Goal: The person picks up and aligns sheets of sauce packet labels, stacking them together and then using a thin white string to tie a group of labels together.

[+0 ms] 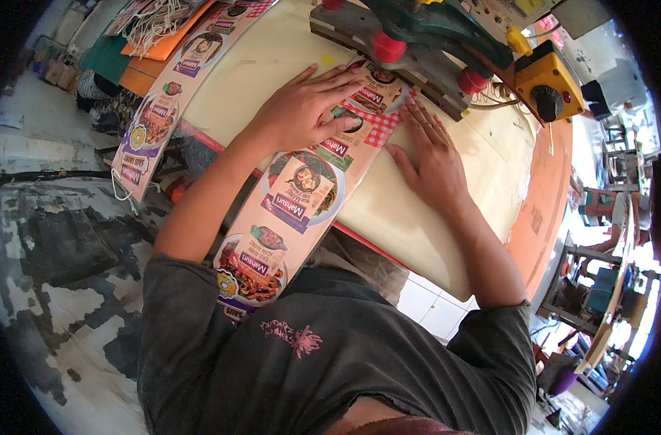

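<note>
"Where's the long, glossy, pale-pink printed strip [343, 197]?"

"It runs from 12 o'clock down to 7, across the bench [388, 221] with its cream cover, its near end against the dark grey T-shirt [330, 370]."

"What's printed on it?"

"Round bowls of food, with bold white lettering on purple and green label panels, a yellow badge low down, and red-and-white checks near the far end."

"And the hands?"

"The left hand [294, 112], toward 11, lies flat on the strip, fingers a little spread, thumb out. The right hand [433, 145], at 2, is palm down, fingers close together, thumb apart, fingertips by the strip's right edge."

"Beyond them?"

"At 1 o'clock, a dark green metal machine [446, 32] with red knobs. The strip's far end meets its front bar; I can't tell whether it goes under. At 2, a yellow control box [551, 81] with a black dial."

"Over at 10?"

"A second printed strip [156, 116], similarly patterned, and past it white cords [155, 27] on an orange sheet [172, 45]."
</note>
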### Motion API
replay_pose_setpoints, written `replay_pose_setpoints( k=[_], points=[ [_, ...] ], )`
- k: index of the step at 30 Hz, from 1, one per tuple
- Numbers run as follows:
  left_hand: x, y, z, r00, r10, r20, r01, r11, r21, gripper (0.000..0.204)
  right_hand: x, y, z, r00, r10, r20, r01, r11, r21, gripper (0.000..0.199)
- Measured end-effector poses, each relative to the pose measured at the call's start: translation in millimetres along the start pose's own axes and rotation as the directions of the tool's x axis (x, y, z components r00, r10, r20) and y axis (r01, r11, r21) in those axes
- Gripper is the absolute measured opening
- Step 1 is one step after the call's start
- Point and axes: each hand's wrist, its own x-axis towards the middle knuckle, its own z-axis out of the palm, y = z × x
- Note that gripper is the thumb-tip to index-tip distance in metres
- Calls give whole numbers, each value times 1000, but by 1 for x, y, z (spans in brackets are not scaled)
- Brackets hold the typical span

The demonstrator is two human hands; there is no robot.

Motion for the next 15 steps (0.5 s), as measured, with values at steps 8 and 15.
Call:
replay_pose_setpoints(
  k=[8,15],
  points=[
    [0,-3,2,1000,2,-7,-2,1000,-24,69,-1,-1,-1,1000,-5,14,5,1000,3,64],
    [0,-9,4,999,31,-16,-32,999,-38,70,0,-1,-1,1000,-13,17,12,1000,11,64]
  ],
)
